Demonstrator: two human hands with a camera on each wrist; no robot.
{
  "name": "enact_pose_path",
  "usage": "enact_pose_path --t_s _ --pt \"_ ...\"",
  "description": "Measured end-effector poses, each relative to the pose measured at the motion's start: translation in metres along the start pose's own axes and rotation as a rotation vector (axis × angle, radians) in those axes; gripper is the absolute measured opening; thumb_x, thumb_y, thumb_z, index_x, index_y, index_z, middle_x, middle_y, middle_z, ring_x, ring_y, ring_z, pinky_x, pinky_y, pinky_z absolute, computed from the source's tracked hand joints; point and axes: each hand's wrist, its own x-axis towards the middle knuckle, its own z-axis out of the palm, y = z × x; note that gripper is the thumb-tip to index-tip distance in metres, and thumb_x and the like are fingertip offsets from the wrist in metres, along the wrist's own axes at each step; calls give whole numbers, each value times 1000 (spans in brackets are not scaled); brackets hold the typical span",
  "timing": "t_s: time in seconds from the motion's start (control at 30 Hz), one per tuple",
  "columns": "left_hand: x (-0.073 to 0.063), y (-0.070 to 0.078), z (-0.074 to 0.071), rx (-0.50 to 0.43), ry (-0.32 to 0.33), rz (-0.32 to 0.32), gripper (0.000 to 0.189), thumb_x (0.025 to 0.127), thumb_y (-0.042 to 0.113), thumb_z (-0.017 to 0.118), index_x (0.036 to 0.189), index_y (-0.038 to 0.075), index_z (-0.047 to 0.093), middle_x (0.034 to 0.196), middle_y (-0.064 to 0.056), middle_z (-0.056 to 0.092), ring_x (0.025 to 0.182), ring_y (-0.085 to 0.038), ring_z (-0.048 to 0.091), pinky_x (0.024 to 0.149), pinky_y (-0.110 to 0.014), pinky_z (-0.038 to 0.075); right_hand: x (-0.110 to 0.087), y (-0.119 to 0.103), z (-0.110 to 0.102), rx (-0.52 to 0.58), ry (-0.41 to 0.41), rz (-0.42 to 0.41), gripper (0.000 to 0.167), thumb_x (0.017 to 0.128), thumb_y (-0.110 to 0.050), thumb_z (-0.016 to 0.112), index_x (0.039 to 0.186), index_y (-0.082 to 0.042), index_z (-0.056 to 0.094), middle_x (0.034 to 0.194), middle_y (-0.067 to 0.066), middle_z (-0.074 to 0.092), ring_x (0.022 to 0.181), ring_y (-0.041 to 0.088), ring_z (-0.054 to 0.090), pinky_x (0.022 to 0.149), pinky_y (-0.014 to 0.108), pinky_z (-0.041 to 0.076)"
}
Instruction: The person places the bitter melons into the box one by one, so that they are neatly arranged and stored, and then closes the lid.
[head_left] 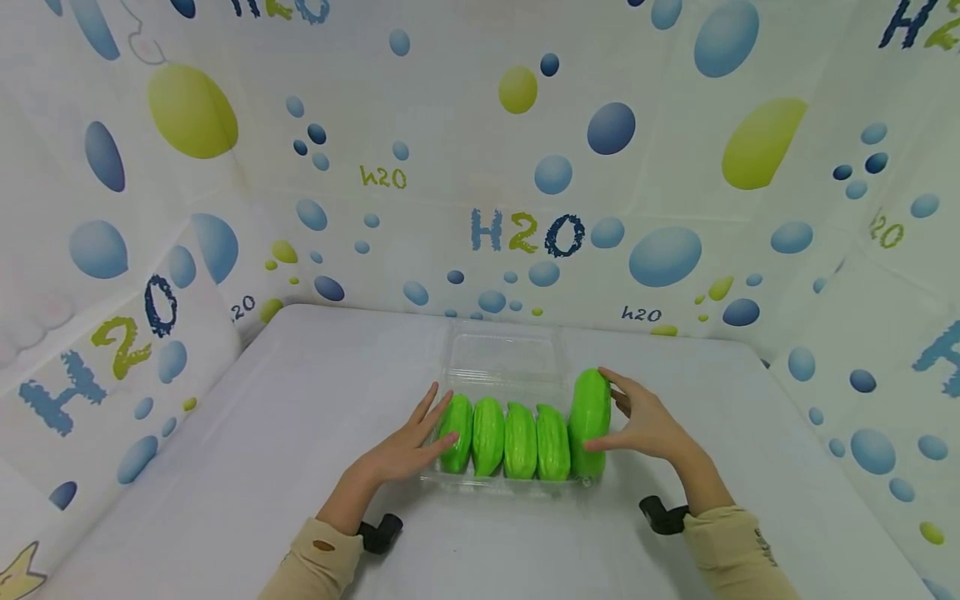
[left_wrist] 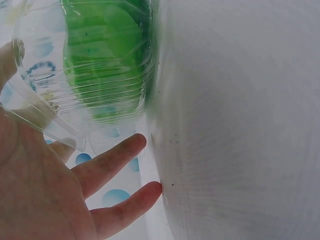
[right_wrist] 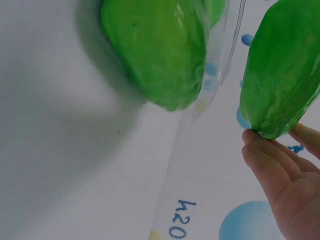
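Observation:
Several bright green, ridged, gourd-like fruits (head_left: 520, 440) stand in a row inside a clear plastic clamshell box (head_left: 480, 481), its lid folded back behind them. My right hand (head_left: 647, 421) holds one more green gourd-like fruit (head_left: 590, 412), thumb on the near side and fingers at the far end. This fruit sits higher than the row, over the box's right end; in the right wrist view it is apart from a fruit (right_wrist: 160, 50) lower in the box. My left hand (head_left: 408, 443) is at the box's left end, fingers spread, thumb across the leftmost fruit.
The white-covered table (head_left: 337, 367) extends around the box on all sides. The clear lid (head_left: 504, 354) lies flat toward the back. A printed sheet (head_left: 450, 125) with bubbles and lettering hangs behind and at both sides. Each wrist carries a small black camera (head_left: 381, 533).

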Motion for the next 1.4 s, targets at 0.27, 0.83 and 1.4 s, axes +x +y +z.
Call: enact_pose_path --t_s 0.27,0.83,1.4 --pt "0 0 -1 3 -2 2 71 95 43 44 148 15 6 152 -10 -11 135 -39 11 97 -62 24 7 -13 14 27 -40 -46 109 61 -36 85 144 -3 23 144 23 24 125 45 34 97 49 34" --pt "0 0 -1 4 -4 1 71 95 43 43 148 16 4 152 -10 -11 136 -38 10 97 -62 24 26 -35 45 95 -96 -85 109 61 -33 86 145 -9 22 146 17 23 128 39 32 99 46 33" --pt "0 1 -1 -2 -7 2 70 95 43 43 148 15 5 152 -10 -11 135 -39 12 97 -62 25 36 -61 72 126 -148 -136 110 60 -34 86 145 -8 22 147 12 25 130 33 31 100 41 33"
